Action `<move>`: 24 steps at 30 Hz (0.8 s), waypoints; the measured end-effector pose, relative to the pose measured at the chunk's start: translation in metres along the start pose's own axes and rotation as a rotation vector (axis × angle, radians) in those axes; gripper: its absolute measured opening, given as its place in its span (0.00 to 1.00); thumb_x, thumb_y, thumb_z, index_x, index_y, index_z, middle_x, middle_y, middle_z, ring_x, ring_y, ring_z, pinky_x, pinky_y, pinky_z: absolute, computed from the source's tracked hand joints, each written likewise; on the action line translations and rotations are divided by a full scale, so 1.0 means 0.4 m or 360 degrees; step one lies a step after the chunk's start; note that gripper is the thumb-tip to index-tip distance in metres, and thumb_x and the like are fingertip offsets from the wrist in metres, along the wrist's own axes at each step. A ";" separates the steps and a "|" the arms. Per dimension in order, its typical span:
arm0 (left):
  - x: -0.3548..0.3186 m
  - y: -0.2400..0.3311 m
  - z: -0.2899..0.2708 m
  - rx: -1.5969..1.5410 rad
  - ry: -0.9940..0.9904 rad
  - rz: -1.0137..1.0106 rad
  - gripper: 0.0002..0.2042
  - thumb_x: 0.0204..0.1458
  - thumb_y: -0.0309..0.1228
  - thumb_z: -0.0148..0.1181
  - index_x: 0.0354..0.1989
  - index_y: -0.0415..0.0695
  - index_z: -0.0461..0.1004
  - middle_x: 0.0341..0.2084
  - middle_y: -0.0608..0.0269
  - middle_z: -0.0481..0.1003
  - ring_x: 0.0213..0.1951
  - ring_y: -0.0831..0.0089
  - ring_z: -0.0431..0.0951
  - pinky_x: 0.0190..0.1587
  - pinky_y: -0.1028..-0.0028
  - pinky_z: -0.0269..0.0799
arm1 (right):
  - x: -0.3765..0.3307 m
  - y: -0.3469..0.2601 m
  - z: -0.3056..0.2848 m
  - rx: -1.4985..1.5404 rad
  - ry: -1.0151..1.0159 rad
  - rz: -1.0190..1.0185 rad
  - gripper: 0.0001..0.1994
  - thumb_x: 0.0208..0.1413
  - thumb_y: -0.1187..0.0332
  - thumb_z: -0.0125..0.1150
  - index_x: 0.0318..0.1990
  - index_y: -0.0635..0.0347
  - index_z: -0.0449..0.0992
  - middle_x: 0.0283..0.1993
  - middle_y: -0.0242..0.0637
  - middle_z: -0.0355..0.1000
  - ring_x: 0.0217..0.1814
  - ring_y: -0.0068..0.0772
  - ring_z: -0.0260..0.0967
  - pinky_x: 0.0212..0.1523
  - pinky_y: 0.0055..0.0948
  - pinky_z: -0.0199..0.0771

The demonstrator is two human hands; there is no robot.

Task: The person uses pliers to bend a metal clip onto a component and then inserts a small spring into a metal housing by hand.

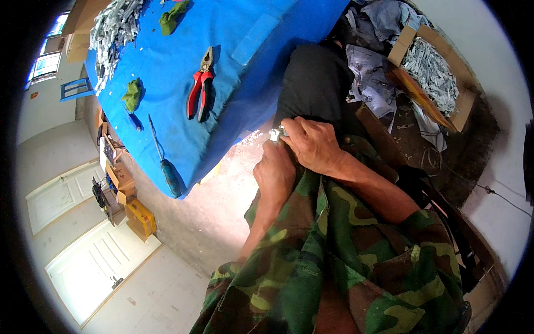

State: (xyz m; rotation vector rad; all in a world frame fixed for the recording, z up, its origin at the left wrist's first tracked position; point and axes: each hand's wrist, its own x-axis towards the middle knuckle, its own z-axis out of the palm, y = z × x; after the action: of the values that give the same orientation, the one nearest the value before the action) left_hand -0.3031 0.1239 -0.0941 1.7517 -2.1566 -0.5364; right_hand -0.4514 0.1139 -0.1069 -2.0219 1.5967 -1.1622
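Note:
Close together above my lap, both hands are closed on one small silvery metal piece (276,133). My left hand (275,172) pinches it from below, thumb on top. From the right, my right hand (312,143) grips its other side with curled fingers. Most of the piece is hidden by the fingers, so its exact kind does not show. On the blue-covered table to the left lie red-and-black pliers (201,89), jaws pointing away, and a screwdriver (164,161) with a dark teal handle near the table's corner.
A heap of silvery metal strips (114,36) lies at the table's far left, near two green cloth scraps (132,94) (173,18). At the right, a cardboard box (464,108) holds similar strips beside crumpled plastic bags (370,78). A yellow box (141,217) stands on the floor by white doors.

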 end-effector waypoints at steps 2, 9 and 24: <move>-0.002 0.006 0.000 0.0003 -0.0015 -0.0040 0.08 0.66 0.32 0.50 0.39 0.40 0.65 0.21 0.36 0.75 0.25 0.36 0.78 0.24 0.48 0.70 | -0.002 -0.001 0.002 -0.0013 0.0002 0.0005 0.15 0.55 0.70 0.67 0.48 0.62 0.72 0.32 0.41 0.71 0.31 0.44 0.76 0.28 0.38 0.75; -0.004 0.020 0.005 -0.0003 -0.0026 -0.0136 0.08 0.66 0.33 0.50 0.40 0.40 0.65 0.22 0.35 0.76 0.27 0.33 0.77 0.26 0.45 0.70 | -0.005 -0.007 0.007 -0.0041 0.0071 0.0008 0.14 0.54 0.70 0.68 0.46 0.61 0.72 0.30 0.39 0.69 0.29 0.43 0.75 0.28 0.37 0.75; -0.008 0.020 -0.006 0.0042 0.0029 -0.0108 0.08 0.65 0.34 0.53 0.39 0.42 0.66 0.22 0.40 0.76 0.25 0.39 0.78 0.27 0.50 0.72 | -0.008 -0.002 0.010 0.0006 0.0168 -0.0029 0.12 0.55 0.70 0.65 0.45 0.61 0.74 0.29 0.39 0.70 0.28 0.42 0.75 0.26 0.36 0.74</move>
State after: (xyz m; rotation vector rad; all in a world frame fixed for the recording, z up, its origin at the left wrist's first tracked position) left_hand -0.3083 0.1284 -0.0883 1.8421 -2.1080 -0.5087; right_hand -0.4481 0.1162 -0.1101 -2.0075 1.6266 -1.2975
